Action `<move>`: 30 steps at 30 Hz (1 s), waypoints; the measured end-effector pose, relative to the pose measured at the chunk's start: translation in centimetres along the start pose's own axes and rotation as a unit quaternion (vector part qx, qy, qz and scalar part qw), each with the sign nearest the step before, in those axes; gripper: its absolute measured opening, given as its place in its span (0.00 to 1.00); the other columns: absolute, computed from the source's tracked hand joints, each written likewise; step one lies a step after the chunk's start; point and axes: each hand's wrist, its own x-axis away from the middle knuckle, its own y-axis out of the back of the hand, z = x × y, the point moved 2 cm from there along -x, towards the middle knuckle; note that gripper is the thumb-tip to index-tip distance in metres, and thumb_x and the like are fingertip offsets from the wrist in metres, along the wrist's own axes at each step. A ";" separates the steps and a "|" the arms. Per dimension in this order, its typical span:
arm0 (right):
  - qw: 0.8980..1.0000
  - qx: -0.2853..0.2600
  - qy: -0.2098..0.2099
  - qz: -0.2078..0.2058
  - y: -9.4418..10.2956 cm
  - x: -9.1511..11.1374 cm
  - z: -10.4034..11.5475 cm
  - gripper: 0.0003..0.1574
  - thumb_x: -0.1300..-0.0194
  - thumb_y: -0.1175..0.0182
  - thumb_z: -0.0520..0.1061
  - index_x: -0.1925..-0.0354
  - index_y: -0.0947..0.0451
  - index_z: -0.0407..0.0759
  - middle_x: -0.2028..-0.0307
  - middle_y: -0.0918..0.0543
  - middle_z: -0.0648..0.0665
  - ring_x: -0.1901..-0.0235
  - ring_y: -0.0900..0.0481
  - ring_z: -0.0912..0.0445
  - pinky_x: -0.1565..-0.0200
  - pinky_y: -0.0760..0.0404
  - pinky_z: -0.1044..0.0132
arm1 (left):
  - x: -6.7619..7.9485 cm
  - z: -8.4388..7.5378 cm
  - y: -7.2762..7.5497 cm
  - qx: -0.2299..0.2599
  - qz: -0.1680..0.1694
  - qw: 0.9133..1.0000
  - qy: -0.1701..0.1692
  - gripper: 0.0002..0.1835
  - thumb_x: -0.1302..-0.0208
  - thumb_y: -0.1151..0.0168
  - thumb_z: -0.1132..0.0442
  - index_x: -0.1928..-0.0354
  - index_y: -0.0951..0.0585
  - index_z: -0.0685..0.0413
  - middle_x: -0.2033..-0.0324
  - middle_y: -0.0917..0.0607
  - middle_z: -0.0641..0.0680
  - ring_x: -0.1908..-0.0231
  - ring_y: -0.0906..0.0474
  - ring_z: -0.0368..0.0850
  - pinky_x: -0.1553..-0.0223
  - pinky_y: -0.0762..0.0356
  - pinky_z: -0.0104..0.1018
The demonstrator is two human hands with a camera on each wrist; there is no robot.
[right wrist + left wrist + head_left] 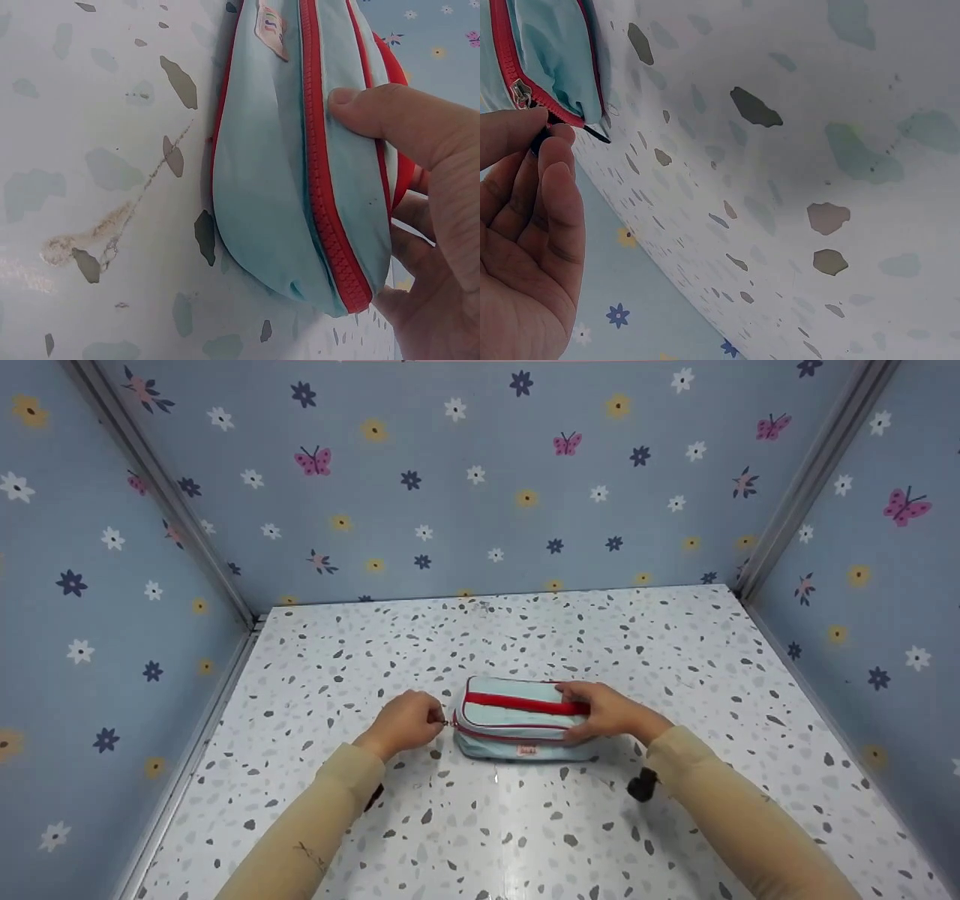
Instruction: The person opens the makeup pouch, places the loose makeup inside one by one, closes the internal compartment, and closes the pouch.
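A pale blue pouch (495, 735) with red piping lies on the speckled table, a red strap (517, 703) across its top. Its red zipper (317, 172) runs along the side, the teeth meshed where the right wrist view shows them. At the pouch's left end, my left hand (405, 722) pinches the dark zipper pull between thumb and finger. The metal slider (521, 92) shows just beyond those fingertips. My right hand (609, 712) grips the pouch's right end, thumb on the near side above the zipper and the other fingers over the far side, partly hidden.
The white speckled table (360, 645) is bounded by blue flowered panels (450, 502) at the back and both sides. Metal posts (180, 510) stand at the back corners. A small label (271, 31) is sewn on the pouch's front.
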 end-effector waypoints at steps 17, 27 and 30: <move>0.996 0.079 0.039 -0.004 -1.2 -0.2 2.9 0.45 0.44 0.17 0.50 0.32 0.23 0.46 0.36 0.16 0.43 0.38 0.19 0.48 0.29 0.23 0.44 | 0.0 0.8 0.1 0.016 0.022 0.999 -0.022 0.05 0.32 0.31 0.65 0.65 0.09 0.50 0.70 0.12 0.48 0.70 0.22 0.42 0.57 0.19 0.45; 0.987 0.128 0.091 -0.011 -3.5 -1.6 6.0 0.31 0.38 0.22 0.49 0.38 0.16 0.48 0.26 0.23 0.39 0.26 0.26 0.40 0.24 0.28 0.41 | -0.1 0.6 -0.2 0.022 0.013 0.999 -0.022 0.04 0.31 0.31 0.64 0.63 0.09 0.51 0.69 0.12 0.48 0.68 0.22 0.42 0.58 0.19 0.44; 0.987 0.133 0.088 0.000 -4.2 -2.1 6.7 0.27 0.36 0.22 0.49 0.41 0.15 0.48 0.25 0.24 0.39 0.24 0.28 0.41 0.22 0.29 0.42 | 0.0 0.5 -0.3 0.026 0.008 0.999 -0.026 0.04 0.31 0.31 0.64 0.63 0.09 0.52 0.69 0.12 0.48 0.69 0.22 0.41 0.60 0.19 0.44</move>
